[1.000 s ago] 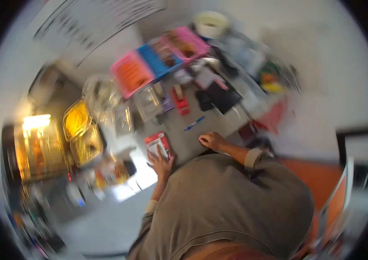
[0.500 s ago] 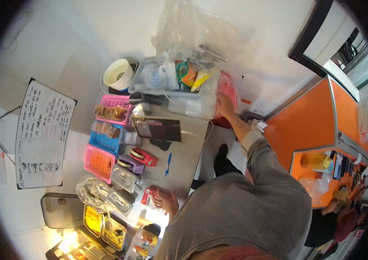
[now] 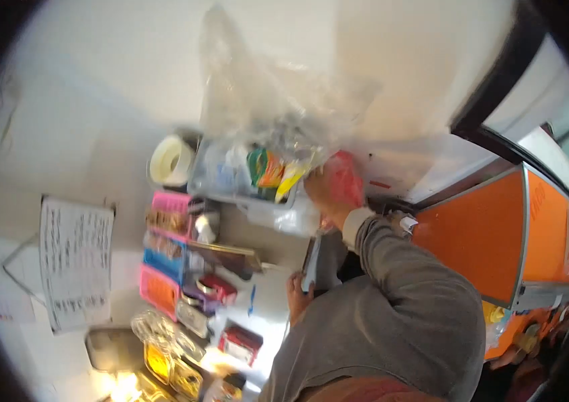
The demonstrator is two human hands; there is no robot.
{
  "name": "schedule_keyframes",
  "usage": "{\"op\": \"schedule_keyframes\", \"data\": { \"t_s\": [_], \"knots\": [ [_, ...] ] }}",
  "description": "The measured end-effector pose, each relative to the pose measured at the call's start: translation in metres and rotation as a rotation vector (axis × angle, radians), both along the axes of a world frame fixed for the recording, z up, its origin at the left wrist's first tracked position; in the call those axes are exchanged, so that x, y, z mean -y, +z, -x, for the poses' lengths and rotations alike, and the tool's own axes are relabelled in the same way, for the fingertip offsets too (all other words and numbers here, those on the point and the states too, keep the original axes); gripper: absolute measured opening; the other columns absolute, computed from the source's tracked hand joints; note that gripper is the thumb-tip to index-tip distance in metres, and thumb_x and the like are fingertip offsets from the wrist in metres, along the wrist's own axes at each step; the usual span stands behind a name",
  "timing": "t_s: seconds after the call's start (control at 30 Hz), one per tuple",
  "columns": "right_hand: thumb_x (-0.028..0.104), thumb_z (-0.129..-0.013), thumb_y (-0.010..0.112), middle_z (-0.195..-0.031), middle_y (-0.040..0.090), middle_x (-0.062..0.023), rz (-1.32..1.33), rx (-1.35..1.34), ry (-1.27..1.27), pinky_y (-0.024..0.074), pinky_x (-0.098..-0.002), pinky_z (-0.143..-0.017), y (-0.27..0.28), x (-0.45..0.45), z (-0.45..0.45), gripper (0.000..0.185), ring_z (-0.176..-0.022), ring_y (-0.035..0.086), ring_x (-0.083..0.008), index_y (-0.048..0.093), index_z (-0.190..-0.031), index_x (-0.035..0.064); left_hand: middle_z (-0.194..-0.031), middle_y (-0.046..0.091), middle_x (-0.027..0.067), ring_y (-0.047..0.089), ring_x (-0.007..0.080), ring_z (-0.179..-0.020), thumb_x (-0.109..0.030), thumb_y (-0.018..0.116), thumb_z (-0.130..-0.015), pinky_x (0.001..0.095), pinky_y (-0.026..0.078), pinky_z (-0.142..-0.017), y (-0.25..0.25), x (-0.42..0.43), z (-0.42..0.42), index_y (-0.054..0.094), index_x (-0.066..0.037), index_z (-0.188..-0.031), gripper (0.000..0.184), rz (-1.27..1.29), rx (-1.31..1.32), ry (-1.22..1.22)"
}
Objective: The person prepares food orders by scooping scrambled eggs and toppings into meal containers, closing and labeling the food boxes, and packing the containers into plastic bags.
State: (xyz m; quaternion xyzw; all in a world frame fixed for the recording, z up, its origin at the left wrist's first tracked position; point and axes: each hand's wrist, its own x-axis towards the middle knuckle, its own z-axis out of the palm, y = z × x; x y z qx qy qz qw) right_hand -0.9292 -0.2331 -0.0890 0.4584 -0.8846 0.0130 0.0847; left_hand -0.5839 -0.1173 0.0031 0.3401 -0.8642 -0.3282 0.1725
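Observation:
My left hand [image 3: 299, 298] is at the table's front edge, close to my body, thumb and fingers apart. My right hand [image 3: 323, 191] reaches to the far right corner of the table. It is between a pink-red plastic bag [image 3: 345, 175] and a clear plastic tub [image 3: 227, 195]. Its fingers are bent beside the clear plastic, but blur and the hand itself hide what they touch. In the tub lie a green and orange packet [image 3: 264, 167] and a yellow packet [image 3: 291, 179]. A large clear plastic bag [image 3: 251, 87] rises behind it.
A cream bucket [image 3: 170, 161] stands left of the tub. Pink baskets [image 3: 159, 289] and a blue basket [image 3: 164, 258] line the wall side. A phone [image 3: 224, 258] stands propped, near a blue pen [image 3: 251, 300] and a red box [image 3: 240, 344]. An orange panel [image 3: 472, 231] is to the right.
My left hand has left the red box and moved to the table's edge. My right hand has shifted from the pink-red bag toward the tub. The view has tilted and blurred.

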Motion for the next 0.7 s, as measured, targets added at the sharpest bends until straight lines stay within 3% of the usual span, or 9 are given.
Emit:
{"op": "schedule_keyframes", "data": {
  "t_s": [0.07,0.13,0.2,0.3,0.4,0.5,0.6,0.7],
  "knots": [
    [0.014,-0.076,0.056,-0.121,0.058,-0.0138,0.151,0.037,-0.201,0.0413,-0.0528,-0.093,0.058,-0.022,-0.010,0.029,-0.105,0.056,-0.0322,0.068,-0.099,0.0007,-0.118,0.052,0.0182,0.050,0.0374,-0.110,-0.013,0.067,-0.081,0.0445,0.043,-0.091,-0.008,0.005,0.013,0.055,-0.007,-0.114,0.036,-0.147,0.034,-0.118],
    [0.013,-0.076,0.055,-0.112,0.062,-0.0133,0.225,0.301,0.080,0.0389,-0.0506,-0.096,0.027,-0.017,0.015,0.026,-0.106,0.055,-0.0320,0.068,-0.097,0.0033,-0.115,0.053,0.0185,0.051,0.0374,-0.109,-0.013,0.067,-0.083,0.0439,0.044,-0.091,-0.011,0.014,0.019,0.055,-0.007,-0.115,0.035,-0.211,0.078,-0.238],
    [0.017,-0.081,0.050,-0.099,0.066,-0.0128,0.402,-0.015,0.048,0.0373,-0.0476,-0.098,0.035,-0.021,0.012,0.024,-0.104,0.056,-0.0303,0.068,-0.093,0.0064,-0.113,0.054,0.0180,0.052,0.0372,-0.108,-0.014,0.066,-0.083,0.0433,0.044,-0.091,-0.002,0.021,0.038,0.054,-0.006,-0.115,0.034,-0.281,0.121,-0.336],
    [0.016,-0.083,0.050,-0.099,0.066,-0.0119,0.442,0.020,-0.001,0.0402,-0.0451,-0.094,0.040,-0.015,0.008,0.022,-0.100,0.058,-0.0290,0.068,-0.093,0.0063,-0.117,0.053,0.0191,0.051,0.0381,-0.109,-0.016,0.066,-0.083,0.0455,0.042,-0.092,0.015,0.035,0.063,0.053,-0.005,-0.117,0.038,-0.455,0.190,-0.419],
    [0.016,-0.083,0.051,-0.099,0.066,-0.0113,0.383,0.097,-0.021,0.0405,-0.0439,-0.094,0.044,-0.013,0.013,0.022,-0.100,0.058,-0.0277,0.067,-0.094,0.0065,-0.122,0.048,0.0246,0.045,0.0417,-0.116,-0.021,0.067,-0.080,0.0491,0.037,-0.098,-0.012,0.065,0.103,0.048,-0.002,-0.123,0.051,-0.166,0.147,-0.616],
    [0.016,-0.083,0.052,-0.100,0.066,-0.0107,0.374,0.130,-0.050,0.0408,-0.0426,-0.093,0.049,-0.021,0.021,0.021,-0.100,0.058,-0.0265,0.067,-0.095,0.0066,-0.129,0.040,0.0313,0.036,0.0461,-0.123,-0.032,0.066,-0.079,0.0515,0.031,-0.103,0.010,0.070,0.158,0.038,0.003,-0.131,0.068,0.182,0.027,-0.488],
    [0.016,-0.084,0.053,-0.100,0.066,-0.0101,0.371,0.154,-0.070,0.0411,-0.0414,-0.093,0.053,-0.022,0.022,0.021,-0.100,0.057,-0.0253,0.066,-0.096,0.0068,-0.136,0.031,0.0349,0.028,0.0480,-0.129,-0.041,0.062,-0.080,0.0505,0.028,-0.106,-0.048,0.112,0.209,0.031,0.008,-0.134,0.079,0.534,0.117,-0.526],
    [0.016,-0.084,0.054,-0.100,0.065,-0.0095,0.381,0.198,-0.083,0.0414,-0.0401,-0.093,0.044,-0.023,0.010,0.021,-0.100,0.057,-0.0240,0.066,-0.098,0.0070,-0.142,0.024,0.0343,0.025,0.0491,-0.131,-0.051,0.058,-0.079,0.0527,0.027,-0.106,-0.063,0.124,0.221,0.027,0.009,-0.138,0.090,0.425,0.128,-0.524]
  ]
}}
